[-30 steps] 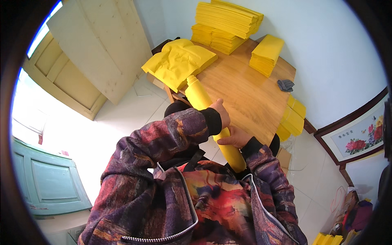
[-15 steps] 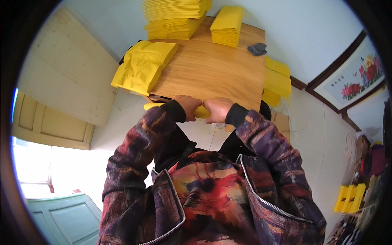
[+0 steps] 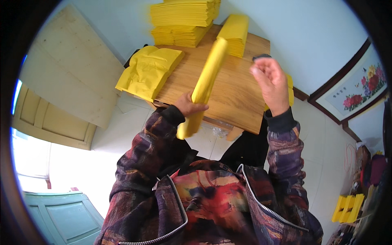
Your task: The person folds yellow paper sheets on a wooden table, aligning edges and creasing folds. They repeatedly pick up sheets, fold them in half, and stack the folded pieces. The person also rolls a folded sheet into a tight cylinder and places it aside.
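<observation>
My left hand (image 3: 190, 105) is closed around the lower part of a yellow folded bundle (image 3: 205, 83). The bundle stands tilted, seen nearly edge-on, over the near edge of the wooden table (image 3: 237, 90). Its fine layered edges show above my fingers, and its upper end is blurred. My right hand (image 3: 271, 83) is raised over the table's right side, its fingers loosely curled and apart with nothing visible in them. Just behind its fingertips lies a dark grey cloth-like piece (image 3: 261, 56), mostly hidden by the hand.
Tall yellow stacks (image 3: 181, 16) stand at the table's back left, beside another yellow stack (image 3: 234, 34). A wrinkled yellow bundle (image 3: 149, 71) lies at the left edge. More yellow material (image 3: 290, 92) sits beyond the right edge. A framed flower picture (image 3: 355, 83) leans at the right wall.
My hands, together at the table's near edge before, have moved apart. The left has tipped the yellow bundle up over the table; the right has let go and moved up and right.
</observation>
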`<action>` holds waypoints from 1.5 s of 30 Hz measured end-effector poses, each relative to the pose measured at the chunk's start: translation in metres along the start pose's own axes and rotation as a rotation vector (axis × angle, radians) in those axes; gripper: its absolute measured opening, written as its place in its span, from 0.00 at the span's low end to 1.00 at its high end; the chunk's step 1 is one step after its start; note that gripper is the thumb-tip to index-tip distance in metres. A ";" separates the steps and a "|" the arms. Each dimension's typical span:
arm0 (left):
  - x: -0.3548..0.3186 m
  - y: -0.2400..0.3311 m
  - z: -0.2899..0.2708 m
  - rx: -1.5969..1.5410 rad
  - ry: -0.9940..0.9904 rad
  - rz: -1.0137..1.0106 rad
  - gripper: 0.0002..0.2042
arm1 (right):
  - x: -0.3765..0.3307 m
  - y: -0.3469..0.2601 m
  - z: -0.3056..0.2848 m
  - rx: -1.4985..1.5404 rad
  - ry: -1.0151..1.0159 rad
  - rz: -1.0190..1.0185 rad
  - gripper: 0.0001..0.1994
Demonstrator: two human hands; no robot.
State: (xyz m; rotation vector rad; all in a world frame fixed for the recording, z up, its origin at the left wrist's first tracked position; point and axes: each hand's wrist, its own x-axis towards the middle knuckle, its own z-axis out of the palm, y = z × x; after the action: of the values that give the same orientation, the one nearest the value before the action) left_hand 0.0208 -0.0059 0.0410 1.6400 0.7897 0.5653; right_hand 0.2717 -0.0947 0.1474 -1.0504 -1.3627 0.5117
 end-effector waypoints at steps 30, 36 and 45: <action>0.081 0.033 0.057 -0.038 0.019 0.369 0.12 | -0.010 0.066 0.044 0.068 -0.138 0.116 0.21; 0.082 -0.006 0.064 0.084 0.082 0.331 0.13 | -0.020 0.077 0.053 -0.105 -0.187 0.298 0.19; 0.082 -0.021 0.061 0.115 0.064 0.368 0.15 | -0.014 0.067 0.047 -0.071 -0.317 0.328 0.27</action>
State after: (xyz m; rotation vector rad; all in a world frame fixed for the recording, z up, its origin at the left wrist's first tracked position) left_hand 0.1148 0.0187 0.0035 1.8969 0.5754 0.8469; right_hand 0.2423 -0.0597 0.0781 -1.3005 -1.4981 0.9086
